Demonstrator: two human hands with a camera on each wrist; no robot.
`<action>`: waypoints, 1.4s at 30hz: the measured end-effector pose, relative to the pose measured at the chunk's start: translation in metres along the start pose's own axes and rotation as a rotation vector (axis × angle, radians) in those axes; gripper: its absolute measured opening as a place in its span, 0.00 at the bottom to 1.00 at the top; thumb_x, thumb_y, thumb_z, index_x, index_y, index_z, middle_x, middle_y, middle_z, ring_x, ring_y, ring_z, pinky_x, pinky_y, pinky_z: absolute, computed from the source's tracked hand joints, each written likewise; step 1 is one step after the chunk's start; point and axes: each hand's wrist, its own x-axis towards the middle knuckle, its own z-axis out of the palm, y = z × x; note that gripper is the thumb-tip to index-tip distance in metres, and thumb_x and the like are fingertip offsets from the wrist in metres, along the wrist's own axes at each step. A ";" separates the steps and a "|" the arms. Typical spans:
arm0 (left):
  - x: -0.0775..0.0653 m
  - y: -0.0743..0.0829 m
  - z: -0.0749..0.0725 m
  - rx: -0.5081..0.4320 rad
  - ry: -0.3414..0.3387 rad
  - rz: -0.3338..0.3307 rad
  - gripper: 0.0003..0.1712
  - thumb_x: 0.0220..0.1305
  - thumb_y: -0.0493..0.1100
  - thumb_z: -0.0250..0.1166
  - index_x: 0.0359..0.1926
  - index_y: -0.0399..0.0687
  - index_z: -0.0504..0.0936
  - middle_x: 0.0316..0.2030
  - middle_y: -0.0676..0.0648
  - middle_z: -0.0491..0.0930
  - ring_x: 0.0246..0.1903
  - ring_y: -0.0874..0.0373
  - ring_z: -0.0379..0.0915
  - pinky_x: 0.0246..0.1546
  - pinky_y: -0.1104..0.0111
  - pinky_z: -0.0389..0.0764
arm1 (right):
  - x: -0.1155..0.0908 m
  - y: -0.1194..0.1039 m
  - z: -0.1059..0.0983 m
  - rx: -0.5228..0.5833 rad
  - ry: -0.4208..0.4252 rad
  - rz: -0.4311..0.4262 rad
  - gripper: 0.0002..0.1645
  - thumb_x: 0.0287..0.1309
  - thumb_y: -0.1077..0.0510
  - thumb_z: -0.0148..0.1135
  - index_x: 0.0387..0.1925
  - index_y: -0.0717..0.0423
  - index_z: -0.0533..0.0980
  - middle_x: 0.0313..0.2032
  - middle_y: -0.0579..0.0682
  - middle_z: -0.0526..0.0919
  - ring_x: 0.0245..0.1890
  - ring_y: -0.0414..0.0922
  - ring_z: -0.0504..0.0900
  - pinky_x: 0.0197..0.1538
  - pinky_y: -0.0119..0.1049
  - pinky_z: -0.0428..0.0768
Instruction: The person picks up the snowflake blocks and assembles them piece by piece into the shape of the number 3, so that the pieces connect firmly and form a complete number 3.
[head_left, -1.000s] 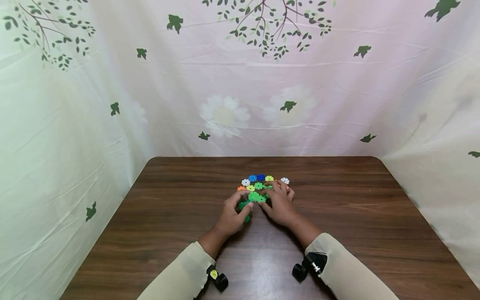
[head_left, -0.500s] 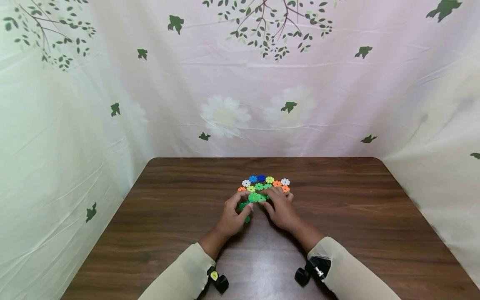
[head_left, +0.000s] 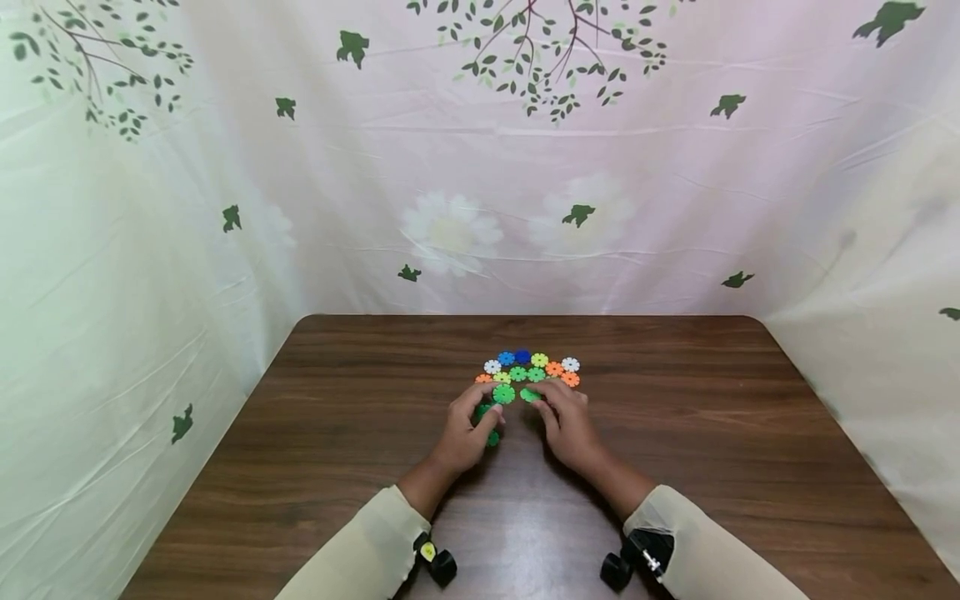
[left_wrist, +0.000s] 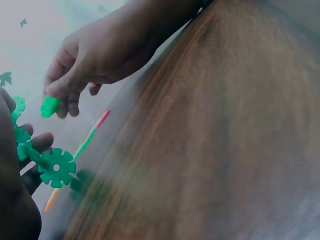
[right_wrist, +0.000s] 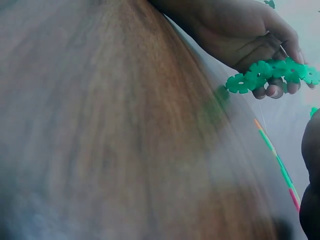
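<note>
My left hand (head_left: 459, 432) grips a joined chain of green notched plastic discs (right_wrist: 260, 74), like snowflake building pieces. In the head view one disc of the chain shows above the thumb and another hangs below the fingers. My right hand (head_left: 576, 425) pinches a single green disc (head_left: 529, 395) between thumb and fingers, a short gap to the right of the chain. The left wrist view also shows this loose green disc (left_wrist: 49, 106) at the right hand's fingertips. Both hands are held close over the table, near its middle.
Just beyond the hands, several flat discs lie on the brown wooden table (head_left: 360, 400): a dark blue disc (head_left: 522, 356), a white disc (head_left: 571, 364), an orange disc (head_left: 554, 368) and a green disc (head_left: 518, 373) among them. A printed curtain (head_left: 495, 183) hangs behind and beside the table.
The right hand has drawn back slightly right and toward the body, and its green disc is now apart from the left hand's chain. More of the flat discs show; the left hand stays put.
</note>
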 end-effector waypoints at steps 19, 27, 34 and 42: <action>-0.001 -0.002 0.000 -0.036 -0.022 0.056 0.15 0.80 0.31 0.60 0.63 0.34 0.82 0.41 0.36 0.83 0.30 0.44 0.86 0.40 0.65 0.88 | 0.005 -0.005 -0.006 -0.040 0.212 -0.299 0.24 0.52 0.84 0.71 0.49 0.65 0.90 0.42 0.58 0.90 0.40 0.52 0.87 0.43 0.40 0.82; -0.001 -0.002 0.001 -0.027 -0.021 0.066 0.17 0.79 0.30 0.61 0.64 0.31 0.82 0.48 0.34 0.84 0.31 0.45 0.86 0.40 0.66 0.89 | 0.006 -0.005 -0.006 -0.013 0.190 -0.319 0.25 0.53 0.84 0.71 0.51 0.65 0.90 0.43 0.57 0.90 0.40 0.52 0.87 0.42 0.32 0.83; -0.001 -0.003 0.000 -0.001 -0.036 0.081 0.22 0.79 0.31 0.61 0.70 0.30 0.80 0.58 0.32 0.84 0.31 0.44 0.87 0.41 0.66 0.89 | 0.007 -0.004 -0.007 -0.021 0.194 -0.343 0.26 0.52 0.84 0.72 0.51 0.65 0.90 0.43 0.57 0.90 0.41 0.51 0.87 0.43 0.34 0.83; -0.001 -0.001 0.000 0.010 -0.054 0.111 0.25 0.80 0.30 0.60 0.73 0.30 0.76 0.58 0.31 0.84 0.31 0.46 0.87 0.41 0.66 0.89 | 0.007 -0.005 -0.006 0.052 0.155 -0.327 0.23 0.52 0.84 0.72 0.50 0.71 0.88 0.44 0.59 0.89 0.36 0.50 0.87 0.41 0.27 0.83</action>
